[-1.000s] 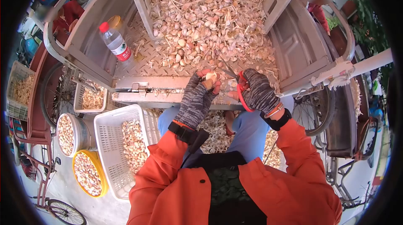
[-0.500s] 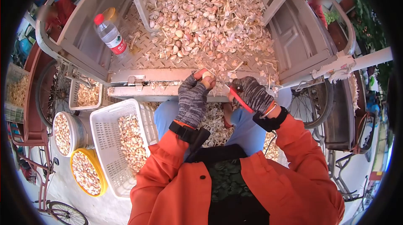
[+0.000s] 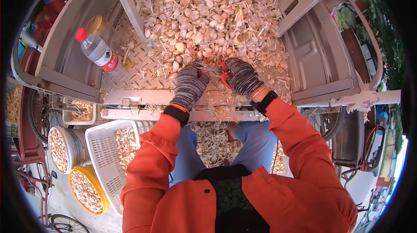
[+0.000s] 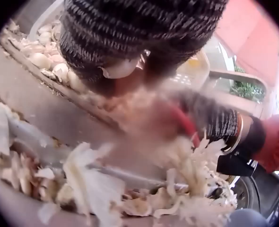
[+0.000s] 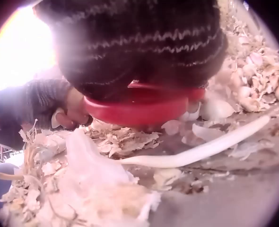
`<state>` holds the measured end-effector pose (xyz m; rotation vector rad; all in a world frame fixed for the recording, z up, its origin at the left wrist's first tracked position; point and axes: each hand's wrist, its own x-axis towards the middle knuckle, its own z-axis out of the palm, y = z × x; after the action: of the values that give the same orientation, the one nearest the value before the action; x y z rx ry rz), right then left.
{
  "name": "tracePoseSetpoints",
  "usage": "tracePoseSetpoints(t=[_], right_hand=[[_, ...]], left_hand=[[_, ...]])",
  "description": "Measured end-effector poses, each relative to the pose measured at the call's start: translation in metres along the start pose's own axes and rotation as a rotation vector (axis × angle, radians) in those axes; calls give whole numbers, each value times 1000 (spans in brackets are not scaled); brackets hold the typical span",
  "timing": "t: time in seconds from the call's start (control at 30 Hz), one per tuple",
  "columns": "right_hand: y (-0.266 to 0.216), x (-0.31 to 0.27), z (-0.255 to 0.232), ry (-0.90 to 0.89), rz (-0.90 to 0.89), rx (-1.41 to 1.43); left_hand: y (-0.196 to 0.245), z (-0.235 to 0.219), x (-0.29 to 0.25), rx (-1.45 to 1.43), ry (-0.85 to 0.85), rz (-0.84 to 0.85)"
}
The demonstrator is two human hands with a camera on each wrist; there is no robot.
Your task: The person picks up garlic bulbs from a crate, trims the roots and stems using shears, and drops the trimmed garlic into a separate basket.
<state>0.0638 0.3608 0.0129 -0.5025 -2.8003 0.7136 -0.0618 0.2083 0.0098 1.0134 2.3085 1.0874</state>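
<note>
The left hand [image 3: 190, 86], in a grey knitted glove with bare fingertips, is at the front edge of the garlic pile [image 3: 208, 20]. In the left wrist view its curled fingers hold a whitish garlic piece [image 4: 120, 69], partly hidden by the glove. Close on its right, the gloved right hand [image 3: 243, 76] grips the red handles [image 3: 225, 81] of scissors, whose blades point towards the left hand. Seen from the right wrist, a red handle loop [image 5: 139, 111] shows beneath the glove; the blades are out of sight there.
A red-capped bottle [image 3: 99, 52] stands at the left of the metal truck bed [image 3: 152, 97]. Below left are a white crate [image 3: 102, 150], a yellow bucket [image 3: 104, 198] and a white bucket [image 3: 69, 146], holding garlic. Peelings lie along the bed's edge.
Both hands have moved forward to the pile's near edge and closer together. The pale piece seen earlier at the left fingertips is no longer visible in the head view.
</note>
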Motion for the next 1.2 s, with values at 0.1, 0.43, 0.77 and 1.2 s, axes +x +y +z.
tracePoseSetpoints(t=[0.1, 0.43, 0.77, 1.2], right_hand=[[4, -2, -8, -36, 34, -65], [10, -37, -67, 371, 257, 543], [-37, -81, -35, 491, -67, 370], [-86, -135, -76, 205, -158, -105]], left_hand=[[-35, 26, 16, -111, 233, 157], [20, 25, 27, 499, -181, 374], [18, 40, -39, -1557, -360, -329], [43, 15, -126, -1278, -112, 5]])
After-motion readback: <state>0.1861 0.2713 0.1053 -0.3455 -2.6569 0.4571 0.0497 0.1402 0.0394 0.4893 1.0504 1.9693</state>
